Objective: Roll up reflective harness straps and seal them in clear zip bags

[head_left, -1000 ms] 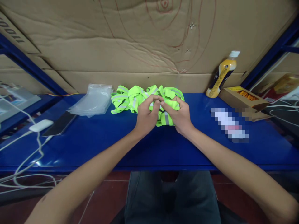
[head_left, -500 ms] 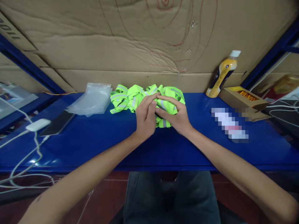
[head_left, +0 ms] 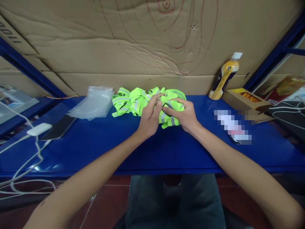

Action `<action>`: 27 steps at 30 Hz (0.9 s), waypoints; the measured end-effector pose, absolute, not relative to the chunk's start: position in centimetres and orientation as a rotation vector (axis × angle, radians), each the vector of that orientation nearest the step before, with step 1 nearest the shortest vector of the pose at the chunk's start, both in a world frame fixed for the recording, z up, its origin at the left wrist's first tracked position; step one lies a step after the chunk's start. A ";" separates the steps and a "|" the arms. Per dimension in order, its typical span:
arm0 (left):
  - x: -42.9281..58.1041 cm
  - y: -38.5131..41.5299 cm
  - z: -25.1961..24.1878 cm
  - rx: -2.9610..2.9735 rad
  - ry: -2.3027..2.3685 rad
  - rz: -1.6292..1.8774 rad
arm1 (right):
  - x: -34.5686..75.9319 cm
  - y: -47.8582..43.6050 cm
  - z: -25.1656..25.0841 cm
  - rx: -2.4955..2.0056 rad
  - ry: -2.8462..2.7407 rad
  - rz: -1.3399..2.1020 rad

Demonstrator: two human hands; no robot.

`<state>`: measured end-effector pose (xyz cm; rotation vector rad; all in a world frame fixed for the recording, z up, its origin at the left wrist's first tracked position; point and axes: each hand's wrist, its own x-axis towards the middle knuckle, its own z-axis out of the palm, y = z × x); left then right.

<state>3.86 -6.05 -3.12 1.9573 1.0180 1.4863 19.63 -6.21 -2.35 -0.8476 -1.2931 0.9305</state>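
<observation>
A heap of neon yellow-green reflective straps [head_left: 137,99] with grey stripes lies along the back of the blue tabletop. Both hands are at its right end. My left hand [head_left: 152,113] is curled around the near left side of one bundle, thumb up and fingers over the top. From the other side my right hand [head_left: 186,113] grips the same bundle, its thumb pointing inward towards the left one. Between the two thumbs shows a small dark piece [head_left: 166,105], too small to make out. The undersides of the fingers are hidden by the straps.
To the left lie clear plastic bags [head_left: 94,103], a dark phone [head_left: 59,127] and a white adapter [head_left: 39,129] with cables. On the right stand a yellow bottle [head_left: 225,76] and an open cardboard box [head_left: 245,103], near a pixelated phone [head_left: 232,127]. A cardboard wall [head_left: 83,54] rises behind.
My hands have moved slightly apart, with the right fingertips drawn back to the right. More of the bundle and the dark piece now shows between them. The view has shifted a little.
</observation>
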 end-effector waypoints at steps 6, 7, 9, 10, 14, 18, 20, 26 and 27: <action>-1.1 -2.0 0.0 2.177 1.353 1.662 | 20.7 -5.3 -2.4 -0.895 -1.140 0.978; -2.9 -1.1 0.8 2.250 1.560 1.707 | 20.8 -5.1 -2.4 -0.899 -1.112 0.984; -7.0 1.1 1.8 2.250 1.987 1.693 | 21.1 -4.9 -2.3 -0.908 -1.069 0.983; -9.1 2.1 2.0 2.139 2.193 1.618 | 21.2 -4.8 -2.3 -0.912 -1.060 0.975; -16.0 5.7 0.0 1.780 2.442 1.148 | 21.2 -4.7 -2.6 -0.920 -1.093 0.938; -18.6 7.3 -2.7 1.586 2.569 0.884 | 21.0 -4.7 -3.0 -0.901 -1.142 0.918; -18.8 7.3 -3.0 1.662 2.620 0.691 | 21.0 -4.6 -3.2 -0.905 -1.163 0.894; -18.7 7.0 -2.7 1.887 2.507 0.482 | 20.9 -4.7 -3.4 -0.930 -1.206 0.856; -18.7 7.0 -2.9 1.966 2.435 0.457 | 20.9 -4.8 -3.4 -0.928 -1.203 0.854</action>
